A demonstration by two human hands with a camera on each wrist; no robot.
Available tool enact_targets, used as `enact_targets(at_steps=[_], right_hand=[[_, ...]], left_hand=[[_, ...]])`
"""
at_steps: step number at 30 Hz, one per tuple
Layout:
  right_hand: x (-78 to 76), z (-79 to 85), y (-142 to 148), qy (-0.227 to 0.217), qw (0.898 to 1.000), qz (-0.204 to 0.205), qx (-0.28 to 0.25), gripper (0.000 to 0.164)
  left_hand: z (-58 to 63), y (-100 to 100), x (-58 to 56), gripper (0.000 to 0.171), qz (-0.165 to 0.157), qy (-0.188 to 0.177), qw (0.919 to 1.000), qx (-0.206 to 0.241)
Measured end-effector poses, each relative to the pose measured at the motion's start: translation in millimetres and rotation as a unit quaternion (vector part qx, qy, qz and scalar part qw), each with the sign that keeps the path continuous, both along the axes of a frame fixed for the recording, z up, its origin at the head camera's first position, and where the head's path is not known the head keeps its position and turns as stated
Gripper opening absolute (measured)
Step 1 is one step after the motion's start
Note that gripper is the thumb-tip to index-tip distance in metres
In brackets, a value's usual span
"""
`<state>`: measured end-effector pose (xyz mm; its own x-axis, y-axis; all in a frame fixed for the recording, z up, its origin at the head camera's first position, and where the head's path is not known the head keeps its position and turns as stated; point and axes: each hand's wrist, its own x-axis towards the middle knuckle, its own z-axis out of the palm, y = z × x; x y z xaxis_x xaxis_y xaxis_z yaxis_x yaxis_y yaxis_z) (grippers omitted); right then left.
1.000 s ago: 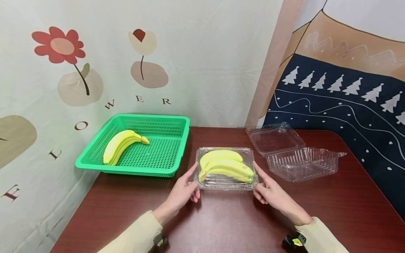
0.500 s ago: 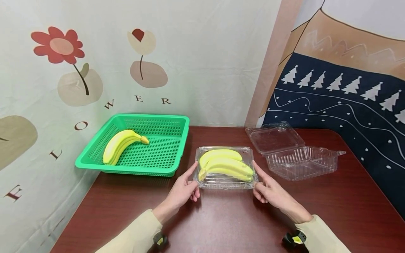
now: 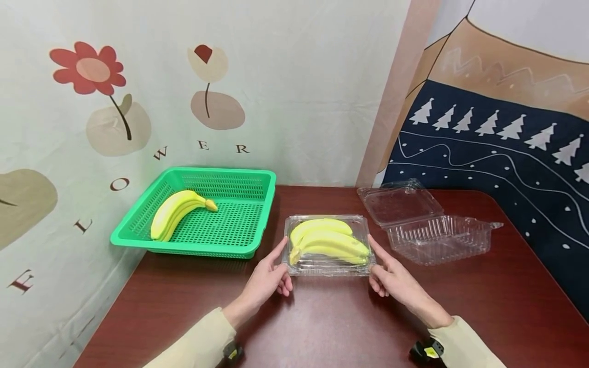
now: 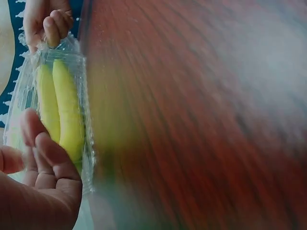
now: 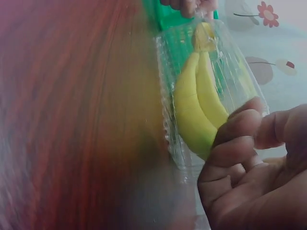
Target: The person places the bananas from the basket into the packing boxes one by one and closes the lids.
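Observation:
A lidded clear plastic clamshell box [image 3: 329, 271] lies in the middle of the head view with yellow bananas [image 3: 329, 244] inside. At its left side my left hand [image 3: 266, 280] holds the edge, index finger stretched along the side and thumb at the front corner. My right hand [image 3: 398, 283] grips the opposite side in the same way, its other fingers curled below. Through the plastic in the left wrist view, the bananas [image 4: 69, 110] show near my left fingers. The right wrist view also shows the bananas [image 5: 189, 108], partly covered by my right hand [image 5: 254, 163].
To the left stands a green plastic basket [image 3: 230, 249] with a bunch of bananas [image 3: 177, 212] in it. A second clear clamshell box [image 3: 439, 240] lies with its lid up on the right. The brown table [image 3: 331, 327] meets printed curtains at the back.

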<state>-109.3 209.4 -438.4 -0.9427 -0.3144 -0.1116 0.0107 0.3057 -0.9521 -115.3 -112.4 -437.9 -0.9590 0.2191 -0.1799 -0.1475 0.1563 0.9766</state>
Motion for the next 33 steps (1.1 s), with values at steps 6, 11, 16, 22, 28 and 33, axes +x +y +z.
enact_targets(at_steps=[6,11,16,22,28,33], right_hand=[[1.5,0.9,6.7,0.044,0.996,-0.023,0.077,0.069],[9.1,6.7,11.2,0.119,0.977,-0.059,0.165,0.059],[11.0,8.7,9.1,0.171,0.967,-0.068,0.177,0.061],[8.4,5.3,3.1,0.171,0.967,-0.051,0.184,0.078],[6.4,2.3,-0.9,0.156,0.968,-0.045,0.193,0.092],[4.9,1.9,-1.2,0.158,0.966,-0.049,0.196,0.095]], left_hand=[[4.6,-2.7,1.6,0.065,0.001,0.025,0.9988,-0.043],[8.0,-5.5,4.7,0.057,0.013,0.099,0.9819,-0.161],[7.1,-3.0,11.2,0.064,0.024,0.180,0.9579,-0.223],[7.2,3.8,16.5,0.084,0.004,0.239,0.9377,-0.252],[6.0,8.1,12.0,0.094,-0.009,0.242,0.9310,-0.273],[5.5,8.9,7.2,0.095,-0.006,0.245,0.9305,-0.272]])
